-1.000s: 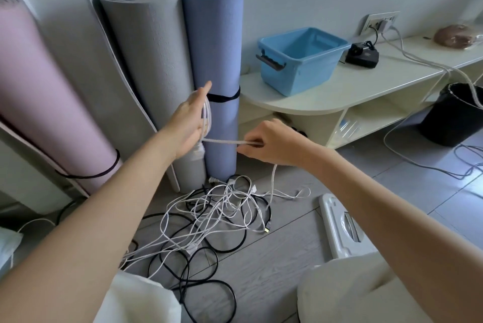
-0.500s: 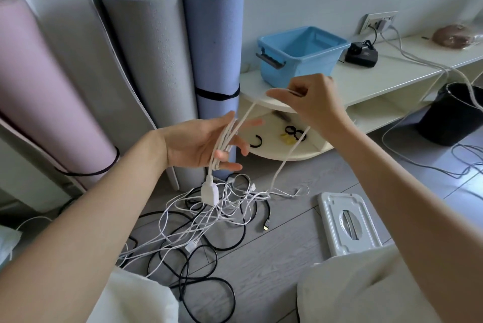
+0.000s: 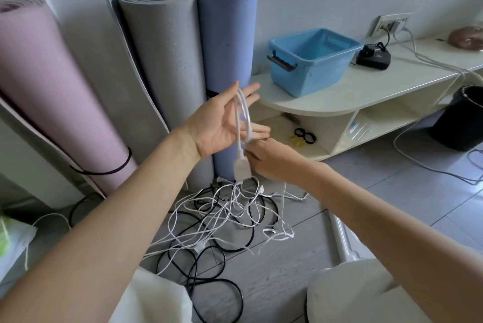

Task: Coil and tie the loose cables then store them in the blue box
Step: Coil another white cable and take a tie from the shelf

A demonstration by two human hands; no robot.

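My left hand (image 3: 224, 124) is raised palm up with fingers straight, and loops of a white cable (image 3: 243, 118) hang around it. The cable's white plug (image 3: 241, 169) dangles below the palm. My right hand (image 3: 271, 158) is just under and right of the left one, pinching the same white cable beside the plug. A tangle of loose white and black cables (image 3: 230, 215) lies on the floor below both hands. The blue box (image 3: 311, 61) stands open and empty on the low cream shelf (image 3: 366, 92) to the right.
Pink (image 3: 47, 92), grey (image 3: 162, 61) and blue (image 3: 227, 42) rolled mats lean on the wall. A black charger (image 3: 374, 56) and wall socket (image 3: 392, 24) sit behind the box. A black bin (image 3: 462, 118) stands at right, and a white scale (image 3: 339, 239) lies on the floor.
My right hand came down from beside the blue box to just under the left palm, bringing the cable round. My left hand rose and opened flatter, with the loops still on it.
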